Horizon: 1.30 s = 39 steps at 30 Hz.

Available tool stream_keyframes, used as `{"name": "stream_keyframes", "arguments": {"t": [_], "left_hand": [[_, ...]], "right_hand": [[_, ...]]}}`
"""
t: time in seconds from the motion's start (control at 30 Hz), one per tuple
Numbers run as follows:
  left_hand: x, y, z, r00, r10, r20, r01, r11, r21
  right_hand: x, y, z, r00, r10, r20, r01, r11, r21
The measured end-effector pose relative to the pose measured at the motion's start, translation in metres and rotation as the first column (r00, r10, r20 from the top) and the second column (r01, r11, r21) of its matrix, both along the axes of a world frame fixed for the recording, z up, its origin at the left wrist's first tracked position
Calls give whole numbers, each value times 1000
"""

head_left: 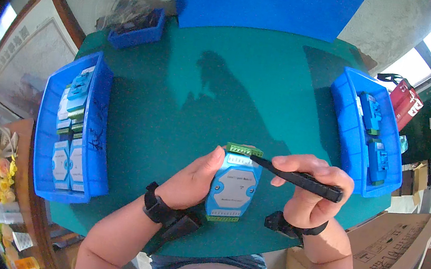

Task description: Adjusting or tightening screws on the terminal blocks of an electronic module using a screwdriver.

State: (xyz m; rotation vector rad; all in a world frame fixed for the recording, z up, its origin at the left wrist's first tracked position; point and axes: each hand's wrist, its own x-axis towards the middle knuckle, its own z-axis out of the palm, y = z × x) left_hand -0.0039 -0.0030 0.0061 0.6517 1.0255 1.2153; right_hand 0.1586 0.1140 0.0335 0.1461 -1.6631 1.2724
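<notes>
My left hand point(191, 179) grips a light-blue electronic module point(233, 189) by its left side, over the near part of the table. The module has a pale label on its face and green terminal blocks point(244, 150) along its far and near ends. My right hand point(313, 188) is closed around a slim black pen-shaped tool point(305, 182); its exact kind I cannot make out. The tool slants down to the left, with its narrow tip at the module's far terminal block. Whether the tip touches the block cannot be seen clearly.
On the green table point(214, 107), a blue bin point(98, 170) with several modules stands at left. Another blue bin point(349, 134) holding blue modules is at right. A smaller blue bin point(138, 38) with dark items sits at the far left. Cardboard boxes point(384, 243) stand at lower right.
</notes>
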Motion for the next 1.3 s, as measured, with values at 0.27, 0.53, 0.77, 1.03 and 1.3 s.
{"name": "stream_keyframes", "arguments": {"t": [0.27, 0.53, 0.77, 1.03, 1.3], "left_hand": [[1, 0, 4, 1000, -15, 13, 14, 996, 86], [-1, 1, -4, 997, -49, 57, 43, 994, 101], [0, -2, -5, 999, -44, 4, 42, 981, 188], [-2, -1, 2, 991, -72, -111, 89, 983, 159], [-4, -1, 2, 992, -77, -104, 93, 983, 156]], "right_hand": [[-4, 0, 2, 996, 61, 62, -63, 998, 27], [-2, 0, 0, 992, 36, 122, -47, 995, 83], [-2, 5, 9, 984, 5, 179, -58, 956, 287], [6, 3, 15, 976, 65, 208, -141, 917, 372], [4, 6, 11, 973, 54, 224, -125, 940, 318]]}}
